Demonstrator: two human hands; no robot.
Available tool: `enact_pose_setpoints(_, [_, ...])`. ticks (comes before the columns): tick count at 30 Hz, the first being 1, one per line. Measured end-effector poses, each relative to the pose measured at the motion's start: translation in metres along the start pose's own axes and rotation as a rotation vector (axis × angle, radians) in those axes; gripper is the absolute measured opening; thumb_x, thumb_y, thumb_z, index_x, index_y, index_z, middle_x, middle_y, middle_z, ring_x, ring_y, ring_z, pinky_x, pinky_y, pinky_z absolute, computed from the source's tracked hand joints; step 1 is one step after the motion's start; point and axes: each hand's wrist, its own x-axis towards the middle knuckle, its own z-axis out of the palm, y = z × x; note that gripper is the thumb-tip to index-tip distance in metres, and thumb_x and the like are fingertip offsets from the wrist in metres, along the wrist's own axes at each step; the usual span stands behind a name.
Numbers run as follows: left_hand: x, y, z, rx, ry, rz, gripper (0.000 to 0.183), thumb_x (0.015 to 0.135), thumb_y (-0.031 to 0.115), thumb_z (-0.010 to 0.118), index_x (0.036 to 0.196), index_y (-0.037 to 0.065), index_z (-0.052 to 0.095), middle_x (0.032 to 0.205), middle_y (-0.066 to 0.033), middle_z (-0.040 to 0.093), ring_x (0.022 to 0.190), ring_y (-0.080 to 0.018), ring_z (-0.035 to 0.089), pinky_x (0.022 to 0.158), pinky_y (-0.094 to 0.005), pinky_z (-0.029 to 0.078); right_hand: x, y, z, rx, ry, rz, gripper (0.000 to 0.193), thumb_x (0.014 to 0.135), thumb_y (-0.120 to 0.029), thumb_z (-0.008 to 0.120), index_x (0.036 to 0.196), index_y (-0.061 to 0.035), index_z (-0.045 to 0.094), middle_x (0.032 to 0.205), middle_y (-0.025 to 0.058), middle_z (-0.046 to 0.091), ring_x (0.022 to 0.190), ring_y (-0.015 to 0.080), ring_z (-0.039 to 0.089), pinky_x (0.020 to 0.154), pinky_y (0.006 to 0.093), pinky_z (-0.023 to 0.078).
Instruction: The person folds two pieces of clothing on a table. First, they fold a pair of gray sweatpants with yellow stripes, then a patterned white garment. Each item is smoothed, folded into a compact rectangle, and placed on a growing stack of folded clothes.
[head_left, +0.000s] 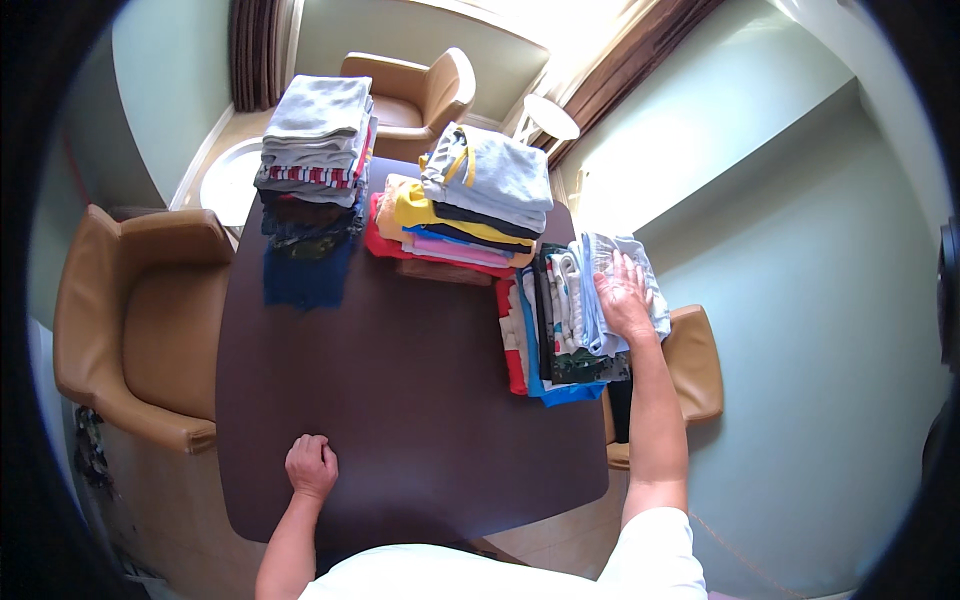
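Note:
My right hand (624,296) lies flat, fingers stretched out, on the light blue folded garment (597,318) that tops the right-hand stack of folded clothes (562,300). Below it in that stack are white, black, patterned, bright blue and red pieces. My left hand (312,466) rests as a loose fist on the dark brown table (420,400) near its front left, with nothing showing in it. Farther back stands a middle stack of folded clothes (470,215), grey on top with yellow, pink and red below. Another tall stack of folded clothes (315,150) stands at the far left.
A tan armchair (165,330) stands left of the table, another tan armchair (425,95) behind it, and a tan chair (693,365) at the right. Small round white tables (232,185) are near the far corners. The right stack sits close to the table's right edge.

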Motion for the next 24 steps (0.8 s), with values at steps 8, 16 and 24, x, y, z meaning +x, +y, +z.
enact_pose_setpoints(8, [0.001, 0.000, 0.000, -0.008, -0.001, -0.004, 0.010, 0.080, 0.005, 0.066, 0.089, 0.008, 0.063, 0.084, -0.0116, 0.061, 0.079, -0.0343, 0.063, 0.067, -0.0461, 0.052, -0.023, -0.024, -0.021, -0.112, 0.281, -0.069, 0.084, 0.082, -0.052, 0.075, 0.145, -0.0003, 0.050, 0.140, 0.0244, 0.051, 0.134, 0.0404, 0.047, 0.113, 0.0510, 0.039])
enact_pose_setpoints(16, [0.002, 0.001, -0.001, -0.005, 0.006, -0.010, 0.011, 0.079, 0.005, 0.066, 0.089, 0.009, 0.063, 0.083, -0.0112, 0.061, 0.079, -0.0339, 0.063, 0.067, -0.0459, 0.052, -0.021, -0.027, -0.012, -0.210, 0.450, -0.156, 0.026, 0.089, -0.024, 0.060, 0.098, -0.0016, 0.069, 0.104, 0.0211, 0.066, 0.098, 0.0401, 0.066, 0.086, 0.0501, 0.054])
enact_pose_setpoints(24, [0.001, 0.001, -0.002, -0.008, 0.011, -0.014, 0.010, 0.079, 0.005, 0.066, 0.087, 0.009, 0.063, 0.084, -0.0110, 0.061, 0.080, -0.0341, 0.063, 0.068, -0.0457, 0.052, -0.017, -0.018, -0.027, -0.086, 0.474, -0.145, 0.021, 0.091, -0.014, 0.056, 0.088, -0.0017, 0.073, 0.093, 0.0226, 0.068, 0.086, 0.0408, 0.068, 0.081, 0.0497, 0.056])
